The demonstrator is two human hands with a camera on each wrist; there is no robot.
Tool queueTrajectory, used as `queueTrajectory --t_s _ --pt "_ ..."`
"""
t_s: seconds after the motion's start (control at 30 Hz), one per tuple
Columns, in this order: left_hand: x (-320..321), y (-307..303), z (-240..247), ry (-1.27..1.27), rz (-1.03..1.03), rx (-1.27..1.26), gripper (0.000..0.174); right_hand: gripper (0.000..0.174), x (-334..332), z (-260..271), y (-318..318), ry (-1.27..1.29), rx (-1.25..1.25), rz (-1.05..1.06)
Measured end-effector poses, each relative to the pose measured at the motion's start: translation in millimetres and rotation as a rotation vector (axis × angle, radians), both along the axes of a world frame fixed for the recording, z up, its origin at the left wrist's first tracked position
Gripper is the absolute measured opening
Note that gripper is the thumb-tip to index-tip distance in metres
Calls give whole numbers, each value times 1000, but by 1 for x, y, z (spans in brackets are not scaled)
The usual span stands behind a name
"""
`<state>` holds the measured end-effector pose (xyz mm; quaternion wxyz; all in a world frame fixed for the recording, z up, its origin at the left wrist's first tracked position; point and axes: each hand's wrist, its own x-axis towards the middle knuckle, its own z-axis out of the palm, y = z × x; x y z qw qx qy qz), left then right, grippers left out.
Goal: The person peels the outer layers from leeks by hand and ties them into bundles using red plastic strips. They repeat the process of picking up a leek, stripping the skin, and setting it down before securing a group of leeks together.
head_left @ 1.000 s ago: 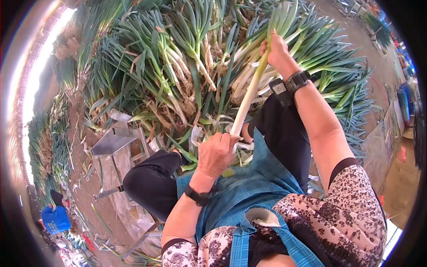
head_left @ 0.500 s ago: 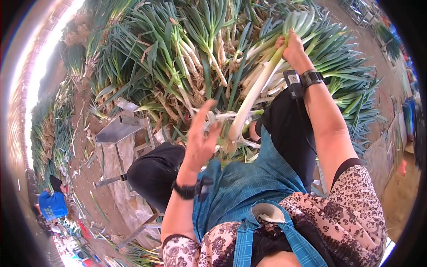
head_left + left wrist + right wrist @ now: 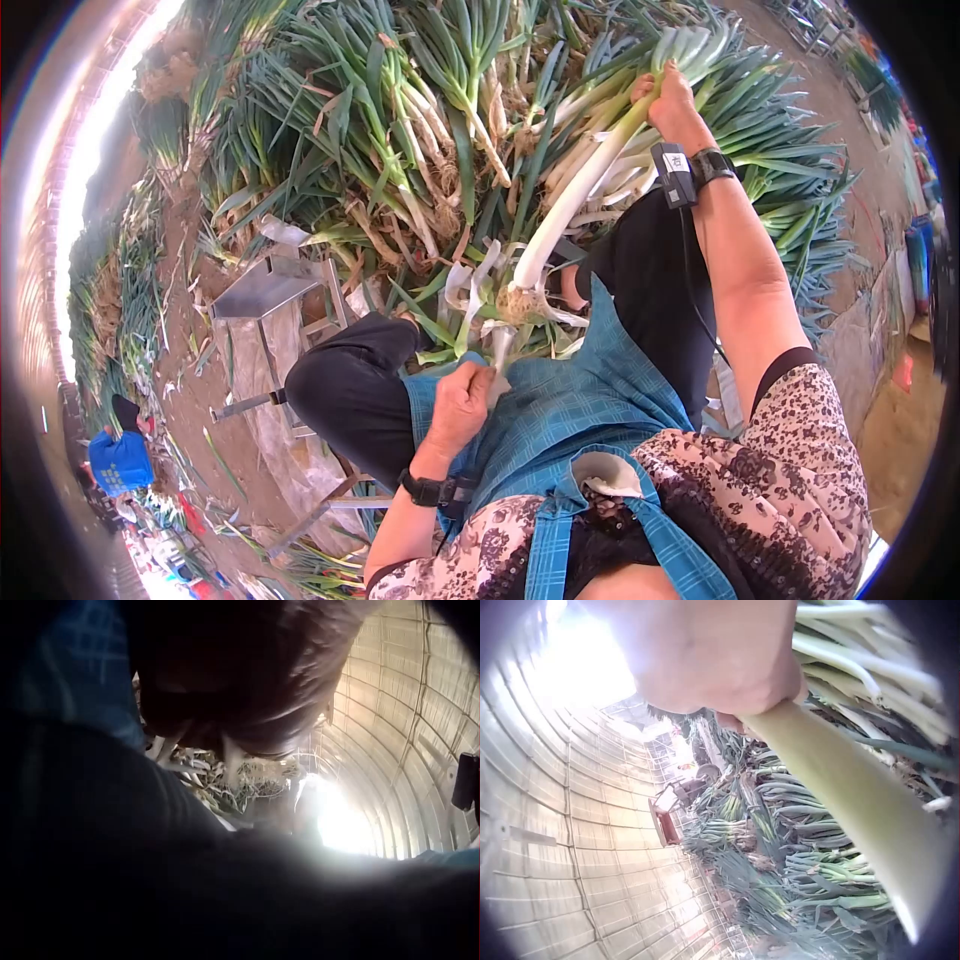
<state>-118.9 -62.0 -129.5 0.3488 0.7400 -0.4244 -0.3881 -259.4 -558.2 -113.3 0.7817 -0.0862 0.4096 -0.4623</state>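
Observation:
My right hand [image 3: 672, 105] grips a thick leek [image 3: 575, 195] near its green leaves, and the white stalk slants down to a root end [image 3: 520, 304] between the knees. The right wrist view shows the same hand [image 3: 720, 667] curled round the pale stalk [image 3: 840, 780]. Below the roots, my left hand [image 3: 460, 405] has its fingers curled over the apron, with a thin whitish strip [image 3: 502, 350] coming from it towards the roots. In the left wrist view the hand [image 3: 232, 682] is dark, and its fingertips are hidden.
Heaps of leeks with soil on their roots [image 3: 430, 190] lie ahead, and more trimmed white stalks [image 3: 600, 170] lie beside the right knee. A metal stool [image 3: 265, 290] stands at the left. A blue bag [image 3: 120, 462] is at the far left.
My left hand let go of the leek's lower end, lifted away with spread fingers, then came down near the apron and curled. The right hand moved slightly right with the leek.

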Motion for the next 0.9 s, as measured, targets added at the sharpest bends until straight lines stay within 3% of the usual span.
queueTrajectory --t_s 0.07,0.1,0.17,0.23,0.3,0.33,0.37,0.43,0.47,0.53,0.57,0.6,0.63,0.7,0.73,0.77,0.8,0.83,0.87,0.9 --pt "7 -6 6 -319 -8 -84 31 37 9 -2 4 -26 20 -16" --pt "12 -20 12 -327 -9 -98 31 37 18 3 14 34 -54 -35" --pt "18 -59 26 -479 242 -443 36 39 28 10 24 58 -123 -53" --pt "17 -77 22 -484 153 -486 41 35 41 25 43 25 -135 -43" --pt "27 -76 -35 -317 -404 426 53 23 60 51 76 165 -285 -65" --pt "42 -72 -53 -335 -620 510 73 17 66 53 88 251 -490 -13" --pt "48 -73 -34 -358 -625 511 73 14 74 56 101 214 -639 4" --pt "49 -70 15 -629 -370 318 82 13 97 54 133 274 -882 65" --pt "60 -83 21 -395 -212 103 94 16 110 66 163 540 -937 89" --pt "66 -112 66 -352 94 -163 101 46 138 37 197 616 -1512 -25" --pt "69 -122 83 -358 139 -402 101 60 141 38 221 678 -1494 220" --pt "77 -133 85 -342 256 -539 100 64 145 36 236 720 -1673 369" --pt "74 -143 117 -34 340 -449 84 61 156 30 254 708 -1871 306" --pt "88 -140 105 493 783 -802 60 47 148 38 278 733 -1849 517" --pt "103 -125 103 670 844 -811 39 37 141 44 274 837 -1527 932" --pt "119 -103 104 849 844 -839 29 27 131 43 260 910 -1156 1311" --pt "135 -81 103 883 841 -893 28 11 125 -12 239 1093 -1539 1126" --pt "148 -58 102 917 841 -954 27 8 107 -60 210 1535 -2111 929" --pt "159 -36 103 900 862 -964 27 8 85 -60 189 1426 -1810 954" --pt "168 -14 105 826 858 -1017 27 8 65 -82 167 1466 -1919 759"
